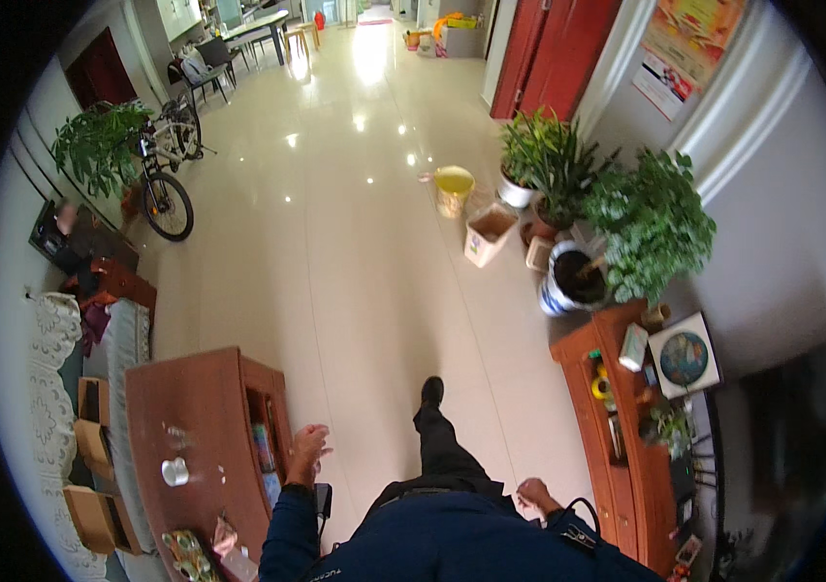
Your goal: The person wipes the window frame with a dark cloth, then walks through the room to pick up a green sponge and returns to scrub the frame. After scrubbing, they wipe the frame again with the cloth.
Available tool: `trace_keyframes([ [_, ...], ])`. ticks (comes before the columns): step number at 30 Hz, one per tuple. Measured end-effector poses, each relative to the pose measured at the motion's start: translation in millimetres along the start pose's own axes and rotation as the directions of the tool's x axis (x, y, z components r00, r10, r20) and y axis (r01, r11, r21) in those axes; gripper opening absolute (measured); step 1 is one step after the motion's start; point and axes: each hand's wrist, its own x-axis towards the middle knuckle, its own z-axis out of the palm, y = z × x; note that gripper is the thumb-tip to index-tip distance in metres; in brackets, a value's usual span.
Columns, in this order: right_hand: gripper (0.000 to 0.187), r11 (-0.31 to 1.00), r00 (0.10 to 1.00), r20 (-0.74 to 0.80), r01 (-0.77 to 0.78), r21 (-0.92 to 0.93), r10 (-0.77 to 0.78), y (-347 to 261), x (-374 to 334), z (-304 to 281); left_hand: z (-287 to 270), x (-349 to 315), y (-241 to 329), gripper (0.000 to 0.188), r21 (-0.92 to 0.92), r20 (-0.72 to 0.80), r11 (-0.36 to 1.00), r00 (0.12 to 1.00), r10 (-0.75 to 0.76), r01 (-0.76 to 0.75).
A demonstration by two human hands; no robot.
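Brown table (195, 388) stands just beside the left hand (308, 454), whose fingers spread loosely. Right of the table, the right hand (533, 494) is half curled; whether it holds something, I cannot tell. Beyond the table is a bicycle (169, 206).

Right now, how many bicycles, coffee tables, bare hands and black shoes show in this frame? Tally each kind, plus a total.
Bicycle: 1
Coffee table: 1
Hands: 2 (left hand, right hand)
Black shoe: 1
Total: 5
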Motion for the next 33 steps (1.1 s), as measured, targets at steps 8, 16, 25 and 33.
trace_keyframes([
  [8, 0.018, 0.774, 0.901, -0.036, 0.351, -0.527, -0.433, -294, 218, -147, 34, 145, 181, 0.029, -0.212, -0.087, 0.972, 0.989, -0.118, 0.097],
  [16, 0.015, 0.663, 0.541, -0.416, 0.708, -0.245, -0.731, -715, 343, -283, 38, 350, 337, 0.03, -0.243, -0.124, 0.956, 0.972, -0.198, 0.164],
  [25, 0.026, 0.915, 0.911, -0.082, 0.4, -0.061, -0.404, -812, 421, -308, 52, 594, 631, 0.026, -0.06, -0.114, 0.997, 0.992, -0.062, 0.055],
  [33, 0.014, 0.663, 0.765, 0.308, 0.644, -0.382, -0.566, -902, 572, -389, 123, 803, 842, 0.023, -0.019, -0.073, 0.998, 0.995, -0.069, 0.068],
])
